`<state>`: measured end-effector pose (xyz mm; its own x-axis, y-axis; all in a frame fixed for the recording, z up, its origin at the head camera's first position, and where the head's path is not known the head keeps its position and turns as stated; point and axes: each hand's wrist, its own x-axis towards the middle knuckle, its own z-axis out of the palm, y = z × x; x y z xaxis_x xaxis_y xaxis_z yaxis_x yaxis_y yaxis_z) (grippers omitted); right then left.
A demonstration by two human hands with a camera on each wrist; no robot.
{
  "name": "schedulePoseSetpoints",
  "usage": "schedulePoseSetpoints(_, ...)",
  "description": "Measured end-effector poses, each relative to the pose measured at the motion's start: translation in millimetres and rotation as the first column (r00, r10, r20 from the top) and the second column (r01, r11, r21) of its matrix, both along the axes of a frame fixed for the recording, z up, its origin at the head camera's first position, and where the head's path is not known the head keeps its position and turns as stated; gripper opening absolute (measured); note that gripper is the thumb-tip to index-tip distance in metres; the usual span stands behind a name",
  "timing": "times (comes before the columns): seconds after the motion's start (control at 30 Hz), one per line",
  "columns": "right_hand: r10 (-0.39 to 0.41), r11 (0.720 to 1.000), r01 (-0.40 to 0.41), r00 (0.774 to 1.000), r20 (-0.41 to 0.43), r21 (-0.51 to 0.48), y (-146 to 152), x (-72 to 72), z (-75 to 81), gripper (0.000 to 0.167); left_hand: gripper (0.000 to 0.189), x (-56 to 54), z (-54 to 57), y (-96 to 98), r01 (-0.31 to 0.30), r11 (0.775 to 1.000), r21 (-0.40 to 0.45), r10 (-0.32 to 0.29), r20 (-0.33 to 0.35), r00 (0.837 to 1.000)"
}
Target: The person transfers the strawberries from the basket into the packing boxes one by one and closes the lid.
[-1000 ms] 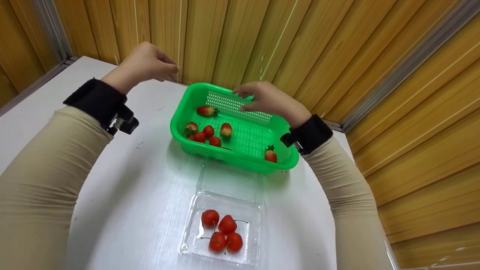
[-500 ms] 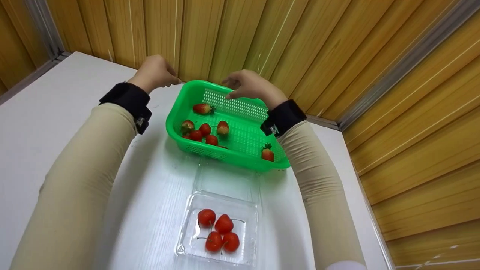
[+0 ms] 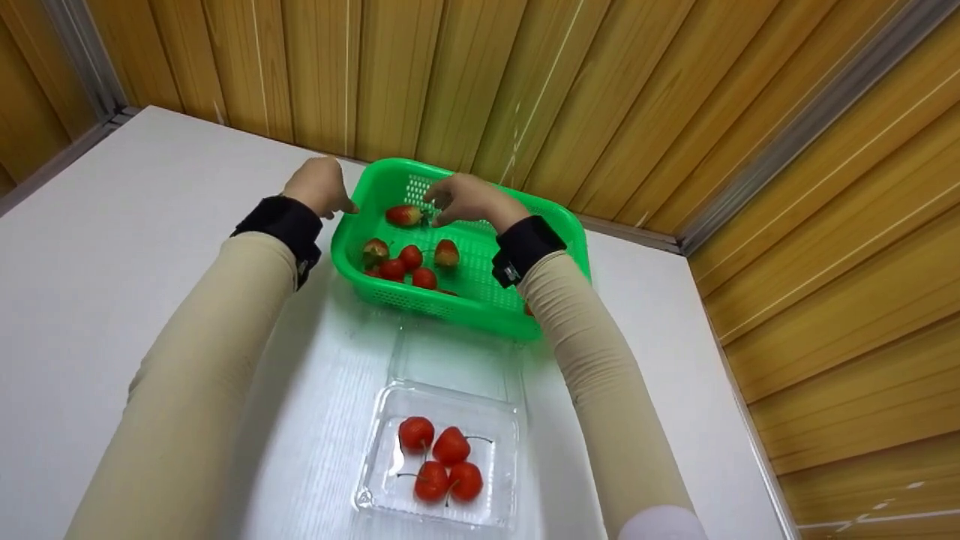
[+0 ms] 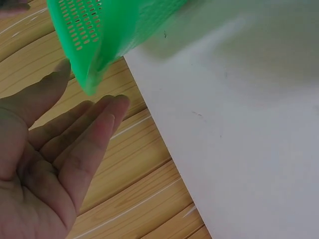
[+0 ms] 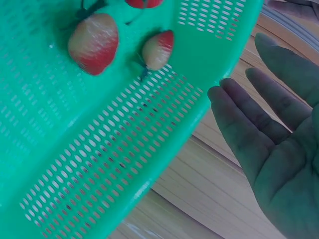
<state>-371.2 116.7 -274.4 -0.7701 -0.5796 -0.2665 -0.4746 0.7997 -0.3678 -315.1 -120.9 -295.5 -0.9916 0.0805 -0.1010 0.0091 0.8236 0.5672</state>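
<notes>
The green plastic basket (image 3: 465,309) holds several strawberries (image 3: 403,215) and red cherries (image 3: 424,278). At its left rim is my left hand (image 3: 319,187), thumb and fingers spread with a gap between them. In the left wrist view, the basket's corner (image 4: 94,64) lies just in front of these fingertips; whether the thumb touches it, I cannot tell. My right hand (image 3: 472,199) hovers over the far side of the basket, fingers loosely bent and holding nothing. The right wrist view has its fingers beside the basket rim, with two strawberries (image 5: 94,45) inside.
Nearer to me on the white table (image 3: 180,210) is a clear plastic box (image 3: 379,435) with several cherries (image 3: 431,481) in it. Its transparent lid (image 3: 454,360) lies open towards the basket. Wood-patterned walls (image 3: 420,75) stand behind and to the right.
My left hand has come down and nearer to the basket's left rim. The right hand has shifted left over the basket, its forearm now covering the basket's right part. The fruit has stayed put.
</notes>
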Motion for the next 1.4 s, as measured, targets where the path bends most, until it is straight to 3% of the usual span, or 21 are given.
schedulePoseSetpoints(0.3,-0.007,1.000,0.006,0.999,0.033,0.022,-6,-3.8,-29.1,0.051,0.029,-3.9,-15.5,2.8,-0.004,1.000,0.025,0.004,0.012,1.000)
schedulePoseSetpoints(0.53,-0.026,0.998,0.024,0.998,0.049,0.059,-16,-5.3,-42.3,0.050,0.031,-5.4,-19.0,4.8,-0.011,1.000,-0.003,0.011,-0.033,0.999)
schedulePoseSetpoints(0.87,-0.041,0.991,0.022,0.990,0.137,0.133,-25,-8.2,-64.4,0.049,0.033,-2.5,-20.8,9.1,-0.030,0.999,-0.028,0.030,-0.015,0.999)
schedulePoseSetpoints(1.4,-0.007,0.994,-0.010,0.988,0.154,0.113,-30,-7.9,-71.7,0.046,0.039,-2.8,-16.8,8.2,-0.028,0.998,-0.056,0.029,0.011,1.000)
